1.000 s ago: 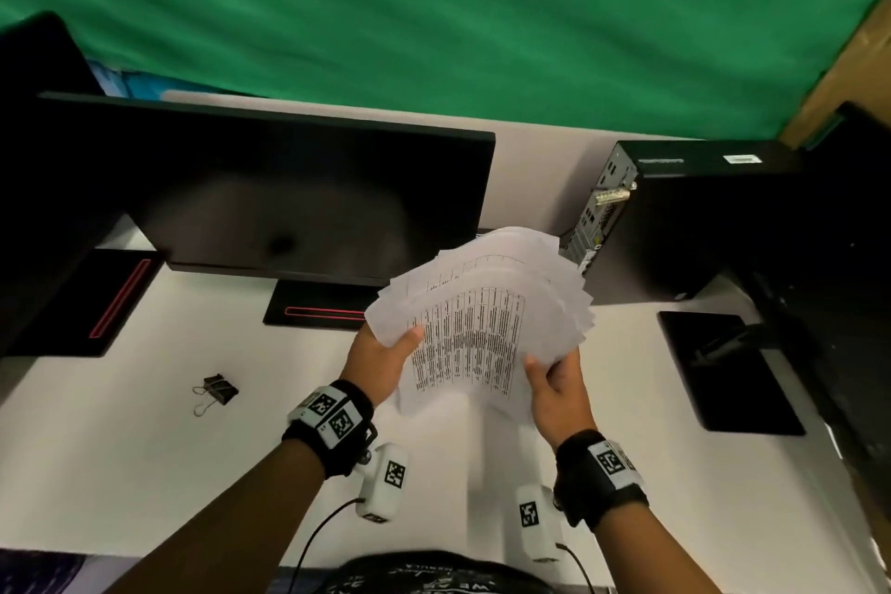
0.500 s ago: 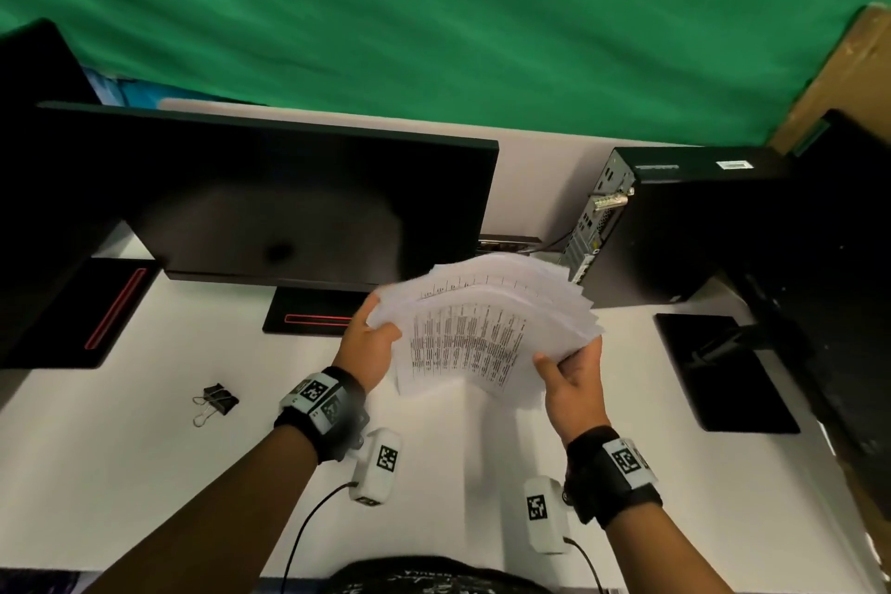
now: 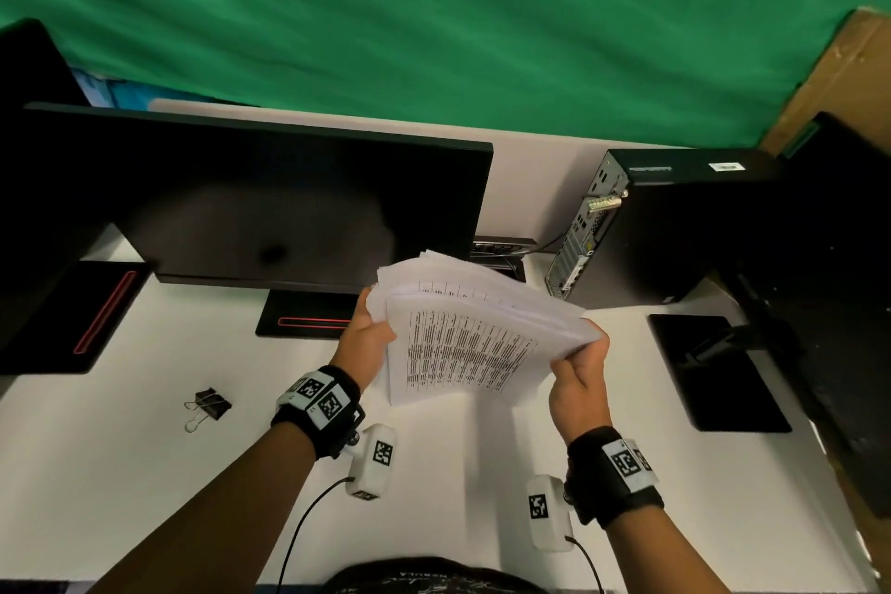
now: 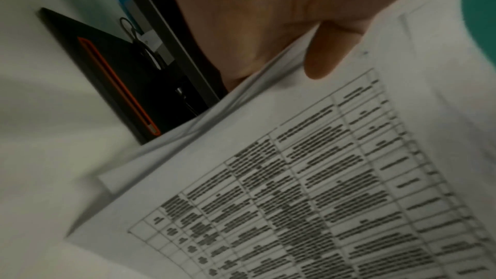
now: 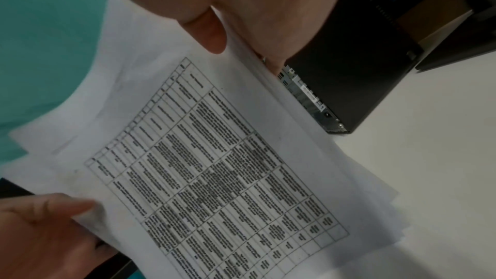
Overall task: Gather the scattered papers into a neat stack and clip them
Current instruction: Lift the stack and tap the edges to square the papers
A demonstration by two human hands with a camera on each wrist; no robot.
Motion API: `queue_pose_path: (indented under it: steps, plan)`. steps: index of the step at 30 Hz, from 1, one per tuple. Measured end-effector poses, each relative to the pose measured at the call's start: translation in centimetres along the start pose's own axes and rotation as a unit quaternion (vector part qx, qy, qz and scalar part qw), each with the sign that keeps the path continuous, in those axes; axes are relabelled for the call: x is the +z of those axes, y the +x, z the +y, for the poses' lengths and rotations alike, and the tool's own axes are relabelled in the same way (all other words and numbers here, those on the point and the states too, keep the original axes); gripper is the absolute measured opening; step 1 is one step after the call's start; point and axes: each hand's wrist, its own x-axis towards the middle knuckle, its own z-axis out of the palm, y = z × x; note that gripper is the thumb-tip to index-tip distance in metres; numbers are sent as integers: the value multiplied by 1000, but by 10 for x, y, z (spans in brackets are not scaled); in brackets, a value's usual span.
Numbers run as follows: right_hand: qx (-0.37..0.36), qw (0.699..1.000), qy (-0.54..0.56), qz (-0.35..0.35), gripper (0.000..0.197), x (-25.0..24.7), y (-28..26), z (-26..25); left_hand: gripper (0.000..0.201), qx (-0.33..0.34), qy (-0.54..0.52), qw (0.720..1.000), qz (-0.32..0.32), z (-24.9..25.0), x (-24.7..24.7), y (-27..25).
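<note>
A: Where's the stuff rn?

B: The papers (image 3: 475, 333) are all up off the desk (image 3: 144, 473), held in the air in front of the monitor (image 3: 250, 203). Left hand (image 3: 366, 340) has the left edge, right hand (image 3: 576, 379) the right edge. The clip (image 3: 208, 406) lies on the desk, well apart to the left, untouched.

A: Grip?

B: Both hands are closed on the bundle. Left thumb lies on the top sheet w/ the fingers hidden underneath; the right pinches the same way, thumb on top.

A: How will it handle?

B: Light and floppy, I'd say. The sheets sag and curve between the hands, and they look smooth enough to slide over each other. Edges aren't square yet; corners fan out at the far and right sides. Prob best held by the two side edges as now, loosely, then tapped on the desk to even up. For clipping, I'd pinch one corner or the top edge tight so nothing shifts.

A: Do the wrist views add anything?

B: Yes. The right wrist view shows the staggered sheet edges at the lower right, plus the computer tower (image 5: 357, 67) close behind. The left wrist view shows the thumb flat on the page and the monitor foot w/ its red stripe. Only the head view shows the clip and both hands together.
</note>
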Motion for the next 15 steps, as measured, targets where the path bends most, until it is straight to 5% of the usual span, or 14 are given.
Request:
queue_pose_path:
  steps: [7, 15]
  plan:
    - [-26, 996, -83, -32, 42, -21, 0, 6, 29, -4, 129, 988, -80, -9, -10, -7]
    - [-46, 996, -77, -27, 35, -15, -5, -4, 53, 27, 77, 995, -59, -8, -4, 0]
